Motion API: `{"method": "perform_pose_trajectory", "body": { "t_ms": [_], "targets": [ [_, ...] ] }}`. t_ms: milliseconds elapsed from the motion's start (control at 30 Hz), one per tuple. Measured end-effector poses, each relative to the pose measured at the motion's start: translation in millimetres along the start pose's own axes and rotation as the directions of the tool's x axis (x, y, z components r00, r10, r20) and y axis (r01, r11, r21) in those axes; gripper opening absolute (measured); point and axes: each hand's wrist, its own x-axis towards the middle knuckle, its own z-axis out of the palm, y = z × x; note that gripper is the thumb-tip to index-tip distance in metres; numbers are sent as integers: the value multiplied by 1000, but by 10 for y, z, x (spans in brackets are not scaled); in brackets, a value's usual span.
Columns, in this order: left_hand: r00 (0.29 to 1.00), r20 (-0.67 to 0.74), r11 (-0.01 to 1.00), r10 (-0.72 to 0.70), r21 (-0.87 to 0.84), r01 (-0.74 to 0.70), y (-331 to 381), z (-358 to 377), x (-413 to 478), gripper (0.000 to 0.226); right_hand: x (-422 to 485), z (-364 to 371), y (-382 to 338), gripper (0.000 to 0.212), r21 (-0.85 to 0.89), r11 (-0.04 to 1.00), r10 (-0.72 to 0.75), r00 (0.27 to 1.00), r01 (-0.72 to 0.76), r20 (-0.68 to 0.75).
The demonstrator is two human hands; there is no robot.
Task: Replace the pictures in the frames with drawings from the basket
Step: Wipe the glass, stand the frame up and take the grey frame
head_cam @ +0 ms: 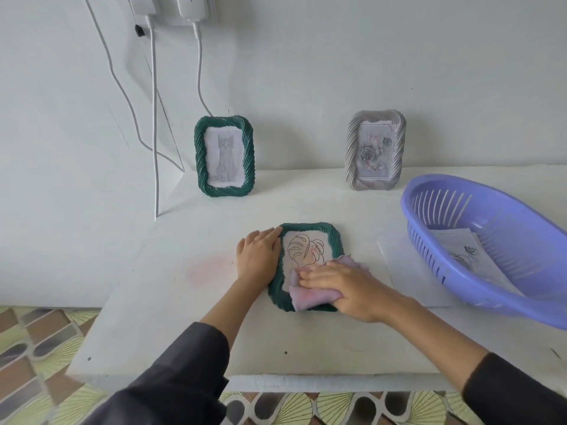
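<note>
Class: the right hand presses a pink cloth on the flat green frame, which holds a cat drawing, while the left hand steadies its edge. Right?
Wrong in one detail: the head view shows the flat green frame holds a leaf drawing, not a cat. The right hand presses the pink cloth on it; the left hand steadies its edge.

white wall [337, 56], white table [190, 302], patterned floor [36, 348]
</note>
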Motion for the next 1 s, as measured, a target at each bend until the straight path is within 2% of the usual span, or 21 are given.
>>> {"method": "perform_pose_trajectory", "body": {
  "t_ms": [67,133,200,267,333,400,467,600,700,833,933,1000],
  "targets": [
    [1000,-7,1000,15,8,-15,-14,8,3,41,35,-123,104,63,-64,994,87,996,-87,5],
    [1000,-6,1000,19,8,-19,-30,12,2,41,215,-179,200,61,-103,972,204,975,-212,-87],
    [1000,-1,1000,17,10,-17,-32,14,6,41,381,-123,199,58,-100,956,256,950,-276,-178],
    [1000,-11,1000,17,22,-16,-47,-13,30,41,418,-38,116,55,-95,974,190,967,-208,-171],
    [1000,-12,1000,8,19,-8,-51,-22,45,41,251,-9,30,54,-19,995,96,992,-98,-86],
    [1000,-5,1000,13,18,-13,-40,0,22,41,3,-62,56,60,42,997,57,998,-57,3],
    [1000,1,1000,18,19,-18,-32,17,-2,41,-71,-140,204,64,25,993,114,993,-114,0],
    [1000,-4,1000,16,19,-16,-38,17,15,41,313,-181,381,59,-13,957,284,945,-290,-160],
    [1000,1,1000,17,16,-17,-30,34,-9,41,409,-58,270,54,-7,976,215,966,-219,-146],
    [1000,-10,1000,25,-5,-25,-41,32,8,40,42,5,173,64,54,995,79,997,-78,-1],
    [1000,-3,999,29,-36,-30,-41,39,15,41,-2,-149,333,66,30,989,146,989,-146,13],
    [1000,-10,998,29,-46,-30,-49,46,22,40,211,-220,430,63,-22,971,235,968,-238,-84]
  ]
}}
